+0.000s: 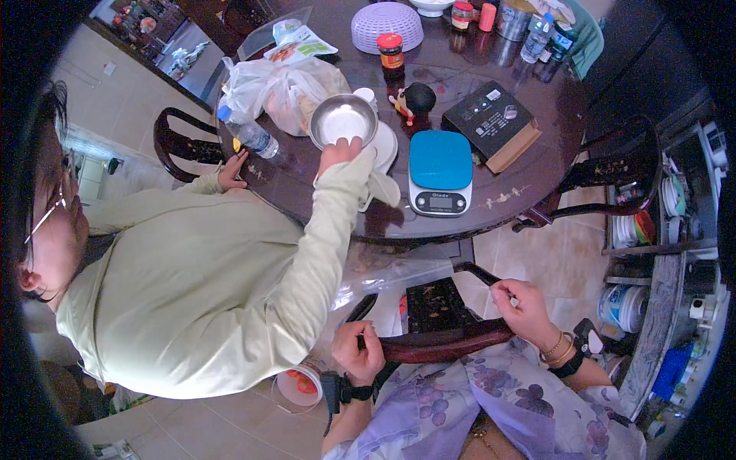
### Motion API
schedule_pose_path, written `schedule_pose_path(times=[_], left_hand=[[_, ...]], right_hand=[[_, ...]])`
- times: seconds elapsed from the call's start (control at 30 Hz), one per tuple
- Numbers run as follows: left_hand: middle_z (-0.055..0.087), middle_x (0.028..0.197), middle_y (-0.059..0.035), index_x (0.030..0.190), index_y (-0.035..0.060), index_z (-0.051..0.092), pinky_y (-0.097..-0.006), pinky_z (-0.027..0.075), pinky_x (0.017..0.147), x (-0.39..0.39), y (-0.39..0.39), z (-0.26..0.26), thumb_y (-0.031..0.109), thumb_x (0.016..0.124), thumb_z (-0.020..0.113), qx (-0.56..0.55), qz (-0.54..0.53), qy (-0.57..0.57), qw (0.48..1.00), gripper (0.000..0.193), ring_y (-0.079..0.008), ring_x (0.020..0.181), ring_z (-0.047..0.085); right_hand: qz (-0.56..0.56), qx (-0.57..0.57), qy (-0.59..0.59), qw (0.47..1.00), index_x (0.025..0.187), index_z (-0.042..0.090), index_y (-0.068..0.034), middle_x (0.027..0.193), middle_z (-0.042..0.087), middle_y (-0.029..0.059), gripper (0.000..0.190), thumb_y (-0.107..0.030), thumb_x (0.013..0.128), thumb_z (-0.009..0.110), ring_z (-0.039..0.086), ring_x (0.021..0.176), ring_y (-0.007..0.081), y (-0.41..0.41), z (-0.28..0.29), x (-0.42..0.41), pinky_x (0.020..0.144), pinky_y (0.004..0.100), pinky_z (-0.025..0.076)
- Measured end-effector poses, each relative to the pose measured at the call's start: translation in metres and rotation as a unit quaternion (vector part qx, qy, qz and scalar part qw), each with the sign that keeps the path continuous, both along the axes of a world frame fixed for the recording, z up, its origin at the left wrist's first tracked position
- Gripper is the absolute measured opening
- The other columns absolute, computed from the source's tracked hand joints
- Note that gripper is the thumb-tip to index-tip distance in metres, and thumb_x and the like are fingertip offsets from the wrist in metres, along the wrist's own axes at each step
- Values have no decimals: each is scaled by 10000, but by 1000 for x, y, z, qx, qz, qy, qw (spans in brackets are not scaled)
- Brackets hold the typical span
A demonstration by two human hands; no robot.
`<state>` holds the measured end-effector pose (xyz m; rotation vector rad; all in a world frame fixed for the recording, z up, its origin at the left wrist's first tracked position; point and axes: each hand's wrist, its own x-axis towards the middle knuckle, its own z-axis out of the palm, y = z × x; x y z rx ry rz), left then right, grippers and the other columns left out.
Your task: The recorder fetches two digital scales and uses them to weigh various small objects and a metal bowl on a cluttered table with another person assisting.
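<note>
My left hand (359, 352) is loosely curled at the left end of a dark wooden chair back (443, 345); whether it grips the wood is hidden. At the other end, my right hand (520, 307) has bent fingers with nothing seen in them. Beyond the chair, a kitchen scale (441, 198) with a blue top stands near the edge of a round dark table (397, 227). Left of it, another person's hand (343, 150) touches a steel bowl (328, 123) above a white round object (386, 150). That person's other hand (232, 171) rests on the table edge.
The person's pale sleeve (293, 287) fills the left side. On the table are plastic bags (293, 92), a water bottle (256, 138), a black box (489, 121), a figurine (415, 99), a jar (391, 53) and a purple basket (386, 26). A bucket (299, 385) stands on the floor.
</note>
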<state>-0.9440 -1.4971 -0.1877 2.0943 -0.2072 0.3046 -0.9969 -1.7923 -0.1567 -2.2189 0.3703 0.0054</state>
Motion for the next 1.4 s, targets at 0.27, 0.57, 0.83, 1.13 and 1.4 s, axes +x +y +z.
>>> schedule_pose_path(times=[0.27,0.57,0.83,1.13,1.4], left_hand=[[636,744,-129,795,23,623,-372,471,599,1,-2,3,15,788,595,8,6,-7,1000,30,-303,638,604],[632,738,-122,781,27,615,-372,465,592,1,-1,5,13,791,592,14,6,-16,1000,28,-301,626,596],[633,742,-119,782,31,613,-372,462,590,0,-2,6,11,789,594,6,8,-11,1000,28,-299,633,595],[627,734,-127,779,30,614,-371,461,582,2,0,6,4,764,603,14,1,-26,1000,32,-301,629,594],[616,716,-117,796,38,611,-356,465,582,5,0,8,16,778,605,26,-18,-58,998,29,-282,617,591]], right_hand=[[0,8,-3,1000,850,662,-53,724,662,106,152,-201,854,628,638,638,262,-1,-2,0,564,345,497],[6,2,-2,1000,853,667,-50,712,658,99,168,-214,855,633,631,621,251,1,1,1,549,337,490],[11,-6,5,1000,858,667,-39,719,659,104,193,-227,863,624,632,635,259,1,2,1,569,344,493],[10,-4,12,1000,858,658,-19,725,661,123,199,-215,870,623,645,631,249,2,4,4,554,341,496],[6,18,37,999,864,654,-2,740,666,136,192,-191,872,622,648,631,234,3,8,6,536,339,501]])
